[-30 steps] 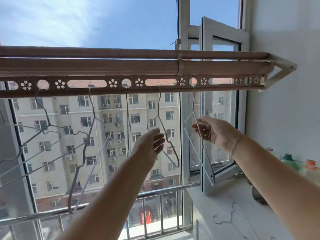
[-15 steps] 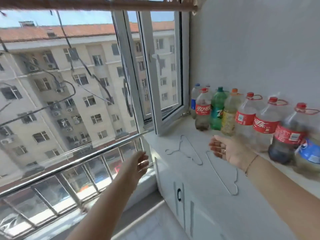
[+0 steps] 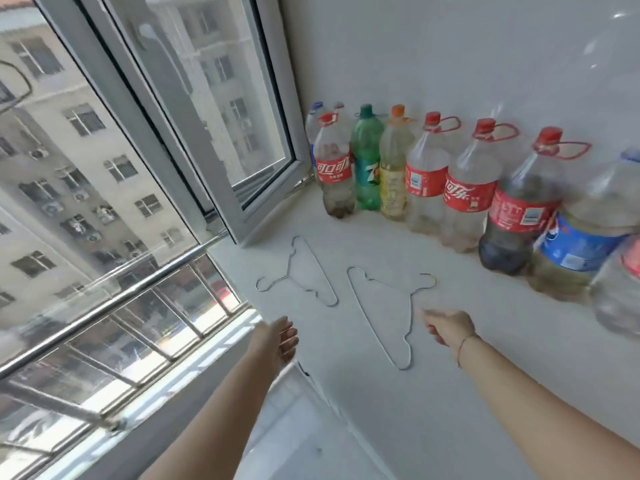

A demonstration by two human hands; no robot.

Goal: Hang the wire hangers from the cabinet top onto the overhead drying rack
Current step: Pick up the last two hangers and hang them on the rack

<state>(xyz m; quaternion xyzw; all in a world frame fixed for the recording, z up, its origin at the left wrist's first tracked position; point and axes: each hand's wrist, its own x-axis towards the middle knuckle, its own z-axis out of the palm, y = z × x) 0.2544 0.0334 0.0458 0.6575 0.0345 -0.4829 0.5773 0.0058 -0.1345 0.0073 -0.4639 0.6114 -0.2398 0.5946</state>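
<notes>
Right hand (image 3: 446, 327), fingers released, hovers at three o'clock of the nearer wire hanger (image 3: 411, 294), flat on the counter (image 3: 485, 358); left hand (image 3: 277, 337) slack, empty. Flat thin wire might slip the pinch and skid.

Both bare forearms are stretched forward from the lower edge of the frame. The left hand (image 3: 277, 341) is held at lower centre, fingers loosely extended, empty. The right hand (image 3: 450, 329), right of centre, is blurred, fingers extended forward, empty.
</notes>
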